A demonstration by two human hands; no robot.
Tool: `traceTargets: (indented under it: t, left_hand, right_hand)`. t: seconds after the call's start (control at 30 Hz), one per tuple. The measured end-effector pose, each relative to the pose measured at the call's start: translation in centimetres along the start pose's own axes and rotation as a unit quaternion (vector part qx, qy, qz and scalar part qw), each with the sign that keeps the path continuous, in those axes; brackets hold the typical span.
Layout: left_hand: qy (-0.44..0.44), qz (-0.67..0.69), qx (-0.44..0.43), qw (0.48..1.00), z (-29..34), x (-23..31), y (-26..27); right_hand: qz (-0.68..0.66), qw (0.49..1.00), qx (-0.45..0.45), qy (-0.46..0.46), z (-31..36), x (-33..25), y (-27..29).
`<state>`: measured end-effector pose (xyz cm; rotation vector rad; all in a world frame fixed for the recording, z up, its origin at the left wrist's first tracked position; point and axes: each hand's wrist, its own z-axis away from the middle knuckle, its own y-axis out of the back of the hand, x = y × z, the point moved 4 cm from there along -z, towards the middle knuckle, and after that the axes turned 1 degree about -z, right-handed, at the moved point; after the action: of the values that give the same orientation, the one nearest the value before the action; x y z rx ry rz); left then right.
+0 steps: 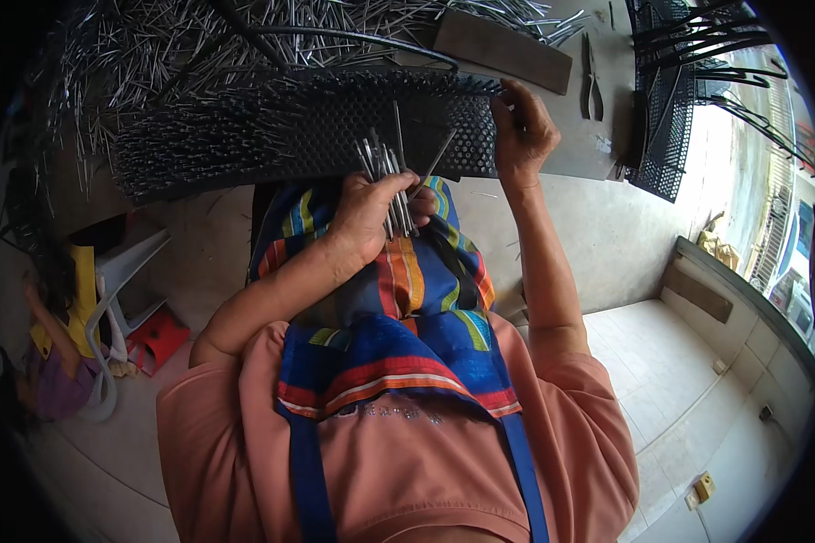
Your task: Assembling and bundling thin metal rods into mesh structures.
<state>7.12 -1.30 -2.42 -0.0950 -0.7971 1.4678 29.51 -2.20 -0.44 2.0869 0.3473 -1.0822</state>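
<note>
Pins (391,172) in left hand (371,213) — right hand (521,127) beside.

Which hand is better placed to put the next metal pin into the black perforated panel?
Probably the right hand. Its fingers already touch the black perforated panel at the edge. The left hand is closed around the bundle of metal pins, so it is occupied.

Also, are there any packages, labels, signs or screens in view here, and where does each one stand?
None can be made out. Left hand holds a bundle of metal pins.
Right hand grips the black perforated panel.
Striped apron has faint embroidery near its lower edge.
</note>
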Motion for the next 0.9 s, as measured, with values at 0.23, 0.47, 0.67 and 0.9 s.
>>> traceTargets:
  t: [0.23,0.47,0.67,0.9]
  left_hand:
    - [-0.021,0.008,0.017,1.000,1.2,-0.1,1.9]
    - [-0.005,-0.011,0.014,1.000,1.1,-0.2,3.2]
    - [-0.038,0.019,-0.011,0.999,0.9,0.2,2.9]
    - [0.007,0.035,-0.024,0.999,1.2,-0.1,3.0]
  right_hand:
    - [0.059,0.997,-0.031,0.025,-1.0,-0.4,-0.4]
    - [0.116,0.992,-0.031,0.037,-0.1,1.1,-0.4]
    - [0.024,0.990,-0.121,-0.065,2.9,0.2,-1.1]
    - [-0.131,0.984,-0.120,-0.034,4.6,-0.7,-4.1]
